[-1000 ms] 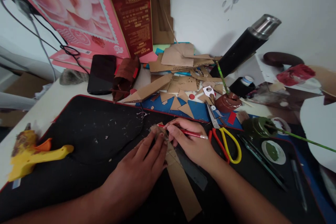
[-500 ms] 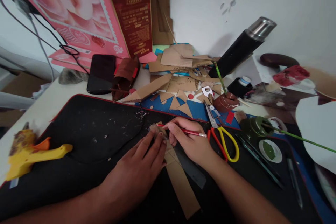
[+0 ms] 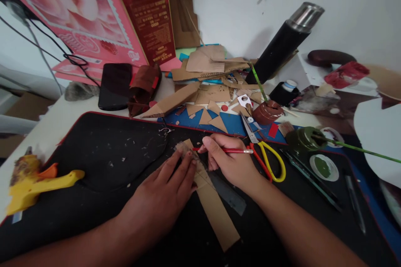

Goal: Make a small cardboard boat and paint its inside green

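Note:
My right hand (image 3: 230,160) is closed around a red pencil (image 3: 234,150), whose white eraser end points right. The pencil's tip is beside the fingertips of my left hand (image 3: 164,190). That left hand lies flat with its fingers stretched out, pressing on a clear ruler (image 3: 232,196). Under the ruler is a narrow cardboard strip (image 3: 216,217), with faint lines drawn on it. The ruler crosses the strip at a slant, and my left fingers hide part of both.
Yellow-and-red scissors (image 3: 272,162) lie right of my right hand. A yellow glue gun (image 3: 37,183) rests on the black mat's left side. Cardboard scraps (image 3: 209,94) pile up behind. Open paint jars (image 3: 302,138), a black thermos (image 3: 275,50) and a phone (image 3: 115,85) stand or lie around.
The camera view has shifted slightly. The pencil lies flatter, and my right hand has moved a little away from my left fingertips, showing more of the cardboard strip's far end.

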A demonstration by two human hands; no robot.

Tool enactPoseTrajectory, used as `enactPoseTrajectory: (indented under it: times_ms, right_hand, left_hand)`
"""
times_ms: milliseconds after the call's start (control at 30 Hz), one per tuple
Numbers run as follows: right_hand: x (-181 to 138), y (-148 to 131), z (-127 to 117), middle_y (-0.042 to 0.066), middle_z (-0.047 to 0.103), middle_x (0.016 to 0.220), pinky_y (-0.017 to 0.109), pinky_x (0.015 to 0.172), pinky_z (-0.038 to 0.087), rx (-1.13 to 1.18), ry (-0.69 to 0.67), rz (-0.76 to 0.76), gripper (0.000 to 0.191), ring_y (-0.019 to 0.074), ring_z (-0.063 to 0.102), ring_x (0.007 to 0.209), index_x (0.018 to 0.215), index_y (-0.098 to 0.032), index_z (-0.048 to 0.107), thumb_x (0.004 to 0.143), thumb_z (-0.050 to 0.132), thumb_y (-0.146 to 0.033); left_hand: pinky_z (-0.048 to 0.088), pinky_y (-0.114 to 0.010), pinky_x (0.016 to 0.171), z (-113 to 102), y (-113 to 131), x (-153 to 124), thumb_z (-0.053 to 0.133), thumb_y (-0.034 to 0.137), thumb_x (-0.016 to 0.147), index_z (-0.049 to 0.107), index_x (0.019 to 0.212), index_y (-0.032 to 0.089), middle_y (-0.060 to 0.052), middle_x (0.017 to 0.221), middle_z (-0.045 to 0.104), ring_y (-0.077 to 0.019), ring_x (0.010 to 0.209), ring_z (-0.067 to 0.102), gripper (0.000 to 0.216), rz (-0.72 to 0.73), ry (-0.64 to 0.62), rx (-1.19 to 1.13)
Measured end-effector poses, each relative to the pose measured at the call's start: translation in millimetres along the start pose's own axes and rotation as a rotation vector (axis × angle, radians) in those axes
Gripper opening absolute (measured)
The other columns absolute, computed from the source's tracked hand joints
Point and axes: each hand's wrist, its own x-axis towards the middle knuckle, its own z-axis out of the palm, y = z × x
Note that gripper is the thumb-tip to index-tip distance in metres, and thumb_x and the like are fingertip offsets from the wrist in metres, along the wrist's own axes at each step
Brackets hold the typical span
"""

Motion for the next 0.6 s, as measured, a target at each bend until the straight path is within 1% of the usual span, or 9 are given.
enactPoseTrajectory:
  times_ms: [167, 333, 500, 600]
  right_hand:
    - [-3.4, 5.2, -3.2, -0.004, 0.059, 0.049, 0.027, 0.052, 0.048, -0.023, 0.02, 0.007, 0.054, 0.0142, 0.062, 0.046, 0.083, -0.022, 0.076, 0.111, 0.056, -0.064]
    - [-4.3, 1.1, -6.4, -0.003, 0.059, 0.046, 0.026, 0.049, 0.044, -0.019, 0.023, 0.04, 0.057, 0.0136, 0.059, 0.042, 0.078, -0.022, 0.073, 0.11, 0.054, -0.065]
    - [-4.1, -0.9, -6.9, -0.003, 0.056, 0.045, 0.025, 0.044, 0.04, 0.016, 0.016, 0.069, 0.06, 0.0124, 0.056, 0.038, 0.075, -0.021, 0.071, 0.107, 0.055, -0.07]
    - [-4.4, 1.9, -5.9, -0.003, 0.056, 0.047, 0.025, 0.042, 0.038, 0.052, 0.045, 0.062, 0.062, 0.0119, 0.054, 0.038, 0.072, -0.022, 0.069, 0.106, 0.057, -0.072]
  left_hand:
    - [0.067, -0.046, 0.097, 0.9, -0.2, -0.3, 0.048, 0.023, 0.113, 0.072, 0.142, 0.007, -0.018, 0.149, 0.074, -0.0392, 0.137, 0.071, 0.041, 0.001, 0.006, -0.02]
    - [0.066, -0.046, 0.1, 1.6, -0.2, -0.7, 0.048, 0.025, 0.115, 0.073, 0.143, 0.009, -0.017, 0.148, 0.074, -0.0391, 0.14, 0.069, 0.041, -0.014, 0.011, -0.034]
    - [0.068, -0.046, 0.098, -0.8, -2.6, 1.4, 0.047, 0.025, 0.115, 0.075, 0.14, 0.007, -0.017, 0.146, 0.076, -0.0396, 0.136, 0.071, 0.042, 0.022, 0.005, -0.009]
    - [0.069, -0.045, 0.098, -2.2, -3.8, 3.2, 0.047, 0.025, 0.115, 0.076, 0.138, 0.007, -0.017, 0.143, 0.077, -0.0392, 0.133, 0.073, 0.042, 0.032, 0.016, 0.008]
